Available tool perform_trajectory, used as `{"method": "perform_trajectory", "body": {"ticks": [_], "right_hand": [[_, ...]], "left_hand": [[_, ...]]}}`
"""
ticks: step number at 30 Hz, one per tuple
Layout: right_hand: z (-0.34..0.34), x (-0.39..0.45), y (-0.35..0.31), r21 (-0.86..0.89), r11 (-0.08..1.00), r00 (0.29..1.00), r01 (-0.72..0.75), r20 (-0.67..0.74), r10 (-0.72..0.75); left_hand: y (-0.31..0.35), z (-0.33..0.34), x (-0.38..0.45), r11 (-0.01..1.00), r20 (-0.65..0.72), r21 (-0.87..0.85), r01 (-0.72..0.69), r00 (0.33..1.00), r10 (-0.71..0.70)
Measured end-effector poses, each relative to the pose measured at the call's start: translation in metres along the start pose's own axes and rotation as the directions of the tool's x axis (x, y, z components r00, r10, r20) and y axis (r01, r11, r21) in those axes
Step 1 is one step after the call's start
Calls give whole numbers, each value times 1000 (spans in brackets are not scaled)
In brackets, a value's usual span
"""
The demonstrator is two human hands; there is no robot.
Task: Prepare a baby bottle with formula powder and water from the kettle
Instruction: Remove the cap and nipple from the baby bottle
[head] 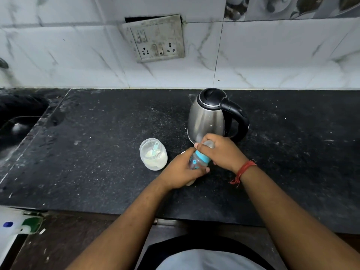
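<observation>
Nearest to the camera, two bare forearms reach forward over the dark speckled bench. The left hand wraps around the body of the baby bottle, its fingers closed on the clear lower part with blue flower prints. The bottle is tilted, its top pointing away and to the right, and its base is close to the bench. The right hand covers the cap above the blue ring, fingers closed around it; a red thread is tied on this wrist. Just beside the left hand, to the left, stands an open clear jar with white formula powder and a light blue scoop inside. Directly behind the right hand stands the steel kettle, lid shut, black handle to the right, and the hand hides a part of its base. At far left is a dark sink. On the marble wall behind is a dirty socket panel.
</observation>
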State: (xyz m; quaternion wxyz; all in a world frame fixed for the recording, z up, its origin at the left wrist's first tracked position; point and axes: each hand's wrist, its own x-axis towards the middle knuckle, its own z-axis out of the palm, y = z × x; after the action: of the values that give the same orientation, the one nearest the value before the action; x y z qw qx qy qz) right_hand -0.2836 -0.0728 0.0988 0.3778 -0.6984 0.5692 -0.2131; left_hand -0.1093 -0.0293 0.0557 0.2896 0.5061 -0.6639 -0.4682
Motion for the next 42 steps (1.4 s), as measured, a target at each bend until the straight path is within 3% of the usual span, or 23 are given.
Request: {"method": "perform_trajectory", "body": {"ticks": [7, 14, 17, 21, 27, 32, 35, 42], "right_hand": [[-1, -4, 6, 17, 999, 999, 41, -4, -41], [-16, -7, 6, 215, 967, 990, 134, 14, -141], [-25, -10, 5, 294, 949, 992, 111, -96, -86], [-25, -13, 16, 297, 949, 969, 104, -247, -29], [-2, -29, 57, 130, 991, 947, -33, -314, 73], [0, -44, 105, -123, 969, 925, -213, -344, 159], [-6, -52, 126, -172, 942, 900, -290, -383, 207], [-12, -52, 146, -310, 898, 912, -312, -363, 192]], "left_hand": [[-1, 1, 3, 980, 133, -187, 67, 990, -42], [4, 0, 3, 882, 240, -431, 191, 966, -91], [1, -1, 3, 875, 182, -445, 192, 976, -122], [-8, 0, 3, 902, 4, -399, 167, 984, -180], [-6, 3, 4, 943, -215, -326, 63, 967, -139], [-10, 9, 10, 958, -208, -283, 41, 973, -103], [-12, 15, 13, 963, -192, -268, 32, 978, -86], [-7, 24, 18, 970, -152, -243, 16, 987, -54]]}}
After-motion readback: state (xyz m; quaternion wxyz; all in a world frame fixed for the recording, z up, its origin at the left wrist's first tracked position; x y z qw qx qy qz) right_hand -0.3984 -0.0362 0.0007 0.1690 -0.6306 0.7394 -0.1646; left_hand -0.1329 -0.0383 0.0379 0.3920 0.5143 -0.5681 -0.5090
